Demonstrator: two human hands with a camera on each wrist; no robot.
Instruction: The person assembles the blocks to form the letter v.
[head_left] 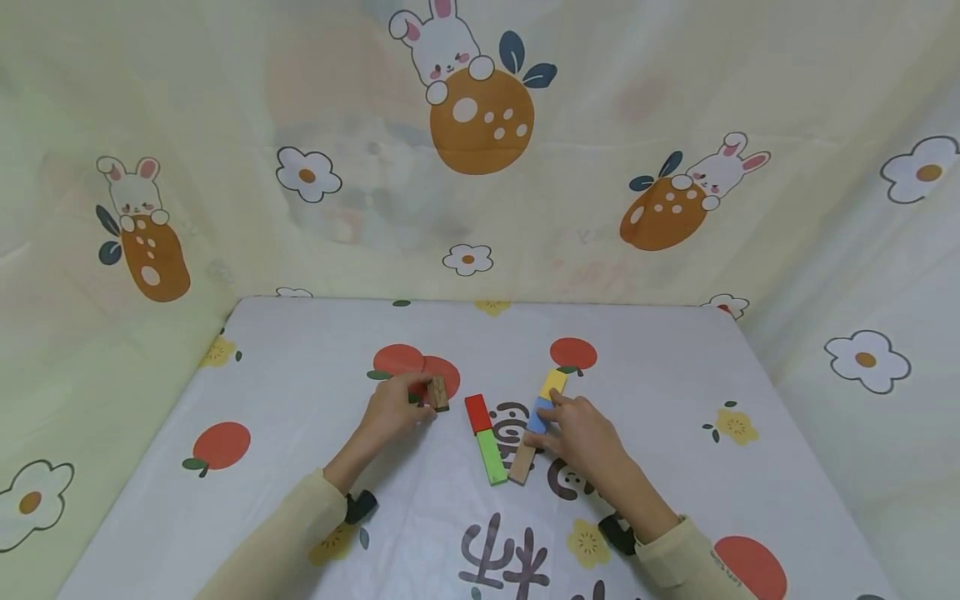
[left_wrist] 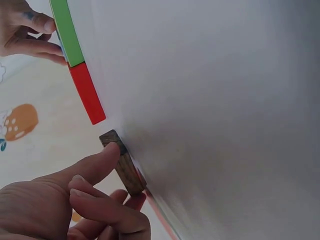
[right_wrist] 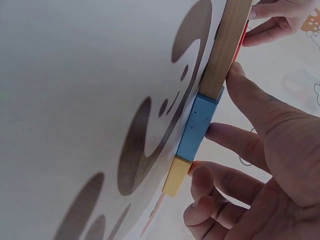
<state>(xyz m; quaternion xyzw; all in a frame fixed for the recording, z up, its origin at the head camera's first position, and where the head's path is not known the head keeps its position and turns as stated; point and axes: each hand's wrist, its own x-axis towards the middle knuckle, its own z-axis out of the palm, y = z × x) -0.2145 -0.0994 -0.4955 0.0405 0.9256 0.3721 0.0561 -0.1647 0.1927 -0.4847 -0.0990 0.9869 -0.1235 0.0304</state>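
My left hand (head_left: 395, 406) pinches a small dark brown wooden block (left_wrist: 127, 171) by its two ends, thumb at one end and a finger at the other. To its right lies a slanted row of a red block (head_left: 477, 414) and a green block (head_left: 491, 457), end to end. My right hand (head_left: 588, 435) rests along a second row: its thumb touches the light wooden block (right_wrist: 225, 47), one fingertip the blue block (right_wrist: 198, 122), another the yellow block (right_wrist: 176, 177). The near ends of the green and light wooden blocks lie close together, and the two rows spread apart toward the back.
Everything lies on a white tablecloth (head_left: 420, 533) printed with fruit, flowers and dark drawings. A cream curtain (head_left: 360, 225) with rabbit prints stands behind the table's far edge and along both sides.
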